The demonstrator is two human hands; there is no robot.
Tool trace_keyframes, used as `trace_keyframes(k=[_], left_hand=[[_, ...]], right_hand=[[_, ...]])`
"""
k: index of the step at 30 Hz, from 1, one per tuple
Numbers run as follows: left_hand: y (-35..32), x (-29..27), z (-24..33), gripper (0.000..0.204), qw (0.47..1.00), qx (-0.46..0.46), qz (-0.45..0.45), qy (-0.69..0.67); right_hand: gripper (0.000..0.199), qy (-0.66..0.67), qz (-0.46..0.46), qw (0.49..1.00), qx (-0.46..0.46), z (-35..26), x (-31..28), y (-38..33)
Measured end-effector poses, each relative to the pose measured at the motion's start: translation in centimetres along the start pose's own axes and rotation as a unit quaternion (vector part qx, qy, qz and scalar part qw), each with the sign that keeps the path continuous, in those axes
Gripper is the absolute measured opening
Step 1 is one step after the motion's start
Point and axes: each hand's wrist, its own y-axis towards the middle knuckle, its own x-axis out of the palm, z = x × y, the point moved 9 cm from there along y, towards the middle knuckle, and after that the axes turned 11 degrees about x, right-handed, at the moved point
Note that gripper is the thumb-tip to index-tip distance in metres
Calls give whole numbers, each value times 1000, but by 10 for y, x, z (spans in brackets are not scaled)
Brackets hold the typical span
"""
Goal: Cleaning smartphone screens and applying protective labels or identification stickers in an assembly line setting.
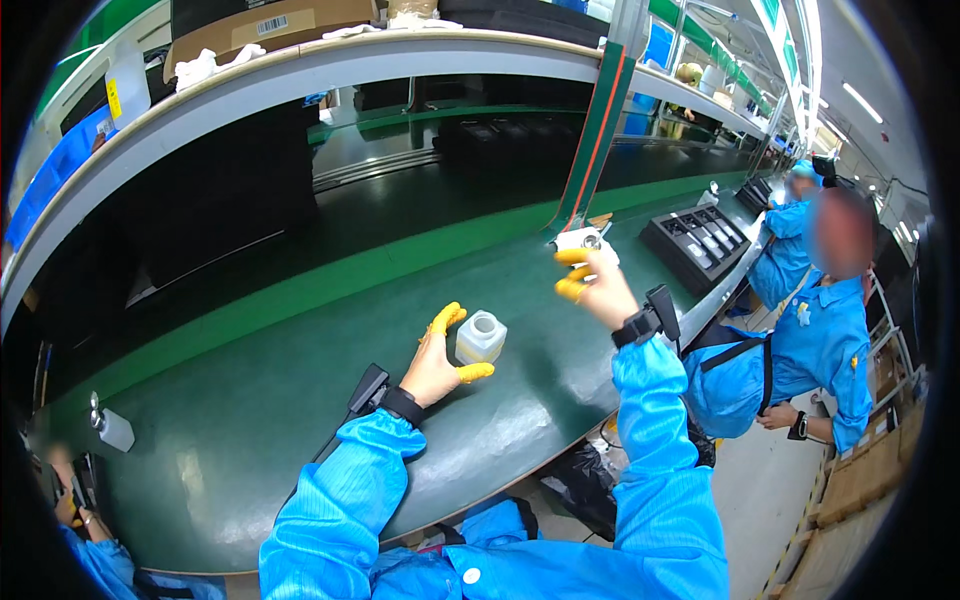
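My left hand, with yellow finger cots, rests on the green belt and cups a small white block with a round hole; fingers are apart around it, touching its side. Raised above the belt further right, my right hand grips a second small white part with a round opening between yellow-tipped fingers. Both arms wear blue sleeves and black wrist devices.
A black tray with several slots lies on the belt to the right. A person in blue sits at the right. A small white part sits at the far left. A shelf with a cardboard box runs overhead.
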Motion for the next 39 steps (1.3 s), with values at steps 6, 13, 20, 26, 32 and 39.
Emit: trace_keyframes(k=[6, 13, 20, 26, 32, 39], left_hand=[[12, 7, -8, 100, 994, 34, -6, -100], [9, 7, -1, 94, 997, 12, -36, -65], [5, 10, 2, 89, 999, -5, -51, 2], [6, 8, -1, 87, 999, 3, -43, -2], [9, 7, -1, 85, 999, -1, -43, 10], [8, 6, 5, 80, 999, -10, -30, 19]], right_hand=[[57, -13, 247, 957, 154, 161, -78, 77], [66, -132, 278, 949, 60, 166, -47, 101], [51, -79, 250, 959, 110, 179, -55, 112], [52, -44, 212, 970, 108, 155, -69, 119], [46, 184, -47, 979, 74, 73, -10, 79], [48, 191, -256, 944, 79, 7, 50, -1]])
